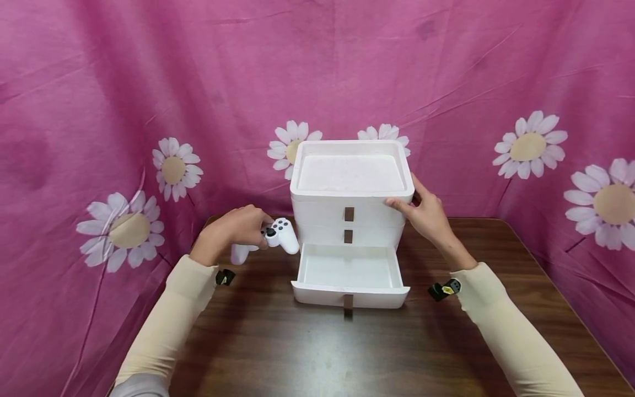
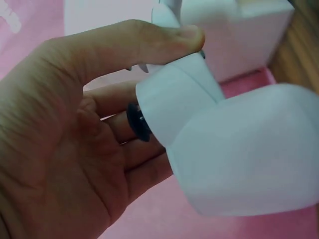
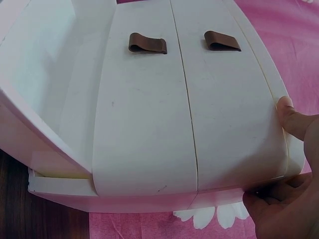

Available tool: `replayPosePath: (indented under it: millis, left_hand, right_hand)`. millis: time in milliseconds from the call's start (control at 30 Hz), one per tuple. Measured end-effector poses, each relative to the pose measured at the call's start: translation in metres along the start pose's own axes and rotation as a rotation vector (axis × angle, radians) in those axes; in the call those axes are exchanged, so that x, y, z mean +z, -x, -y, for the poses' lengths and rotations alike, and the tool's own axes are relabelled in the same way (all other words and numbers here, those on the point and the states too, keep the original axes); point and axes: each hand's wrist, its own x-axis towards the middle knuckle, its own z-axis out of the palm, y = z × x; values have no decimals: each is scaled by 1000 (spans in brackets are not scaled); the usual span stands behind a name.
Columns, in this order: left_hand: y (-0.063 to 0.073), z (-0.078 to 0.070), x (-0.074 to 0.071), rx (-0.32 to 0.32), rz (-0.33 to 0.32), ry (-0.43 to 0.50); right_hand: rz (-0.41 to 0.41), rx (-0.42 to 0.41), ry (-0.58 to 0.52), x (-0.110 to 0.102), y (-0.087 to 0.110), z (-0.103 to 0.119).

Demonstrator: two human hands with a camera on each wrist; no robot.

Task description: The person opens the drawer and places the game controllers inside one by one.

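My left hand (image 1: 245,226) grips a white game controller (image 1: 285,236) by its middle, in the air left of a white drawer unit (image 1: 317,212). In the left wrist view the thumb lies across the controller (image 2: 249,144), with the other fingers behind it and a black thumbstick facing the palm. At the unit's upper right corner my right hand (image 1: 426,212) holds on, thumb on the front face and fingers along the side (image 3: 284,194). The bottom drawer (image 1: 349,270) is pulled out and bare inside; the two drawers above it are closed.
Brown tabs (image 1: 349,214) hang on the drawer fronts. The unit has a shallow rimmed top (image 1: 352,173). It stands on a dark wooden table (image 1: 317,353), with pink daisy-print cloth (image 1: 223,82) behind and on both sides.
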Motion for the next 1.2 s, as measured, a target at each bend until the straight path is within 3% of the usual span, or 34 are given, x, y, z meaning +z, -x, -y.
replayPosePath:
  millis: [333, 733, 1000, 1200]
  left_hand:
    - [-5, -56, -12, 128, 10, -36]
    - [-37, -115, -22, 366, 66, -66]
    - [-63, -146, -11, 373, 120, -160]
    - [-83, -157, 4, 405, 167, -205]
  right_hand:
    - [-1, 6, 17, -1, 1, -1]
    - [-5, -6, 16, -1, 1, -1]
    - [-10, -16, 4, 0, 0, 0]
    - [-5, -16, 3, 1, 0, 1]
